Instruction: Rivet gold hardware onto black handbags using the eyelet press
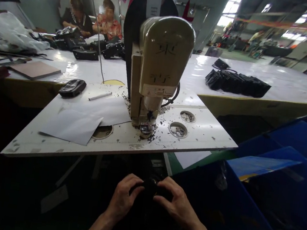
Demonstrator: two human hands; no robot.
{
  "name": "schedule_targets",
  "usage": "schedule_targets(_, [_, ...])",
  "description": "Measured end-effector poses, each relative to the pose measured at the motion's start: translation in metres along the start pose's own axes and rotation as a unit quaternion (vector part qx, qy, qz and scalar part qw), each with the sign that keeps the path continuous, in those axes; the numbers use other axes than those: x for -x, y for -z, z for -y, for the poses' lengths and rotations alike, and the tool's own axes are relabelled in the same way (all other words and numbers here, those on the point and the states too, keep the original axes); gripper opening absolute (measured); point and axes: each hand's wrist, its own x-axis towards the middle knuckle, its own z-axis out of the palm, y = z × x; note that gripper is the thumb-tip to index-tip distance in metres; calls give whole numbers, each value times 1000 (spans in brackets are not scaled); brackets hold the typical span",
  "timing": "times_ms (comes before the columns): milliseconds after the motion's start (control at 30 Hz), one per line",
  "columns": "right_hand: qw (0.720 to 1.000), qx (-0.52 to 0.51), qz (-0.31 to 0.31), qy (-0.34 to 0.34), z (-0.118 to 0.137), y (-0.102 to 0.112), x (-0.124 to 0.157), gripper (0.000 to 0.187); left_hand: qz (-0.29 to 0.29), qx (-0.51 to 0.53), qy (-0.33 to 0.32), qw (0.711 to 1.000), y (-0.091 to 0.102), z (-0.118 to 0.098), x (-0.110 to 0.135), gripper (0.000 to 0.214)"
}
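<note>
Both my hands are low in front of me, below the front edge of the white machine table [127, 141]. Between them is a small black piece [150, 184] with a shiny spot on it; its kind is lost in the dark. My left hand [125, 193] pinches its left side between thumb and fingers. From the other side, my right hand [172, 199] grips it the same way. Just beyond them stands a punching or riveting machine [164, 56], its head above a small round metal base [146, 129] strewn with dark scraps.
White paper sheets [77, 122], a pen-like stick [100, 96] and a black pouch [73, 88] lie left on the table. Blue bins [264, 169] stand at right. Behind, a long white table [292, 81] bears black bags [237, 83]; people [109, 22] sit beyond it.
</note>
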Motion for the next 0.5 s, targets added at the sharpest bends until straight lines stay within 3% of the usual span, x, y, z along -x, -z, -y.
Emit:
schedule_targets(100, [1000,-16,2,13,4,-2,9,11,25,13,-1,1000,4,1,0,17])
schedule_targets(267, [999,-35,20,31,17,0,24,11,-23,-8,2,1000,24,-7,-19,31])
schedule_targets(367, [997,-35,35,52,29,7,28,17,66,-11,50,996,36,-20,-38,45])
schedule_targets(500, [995,-46,33,85,47,21,29,20,214,63,109,969,40,-43,-54,43])
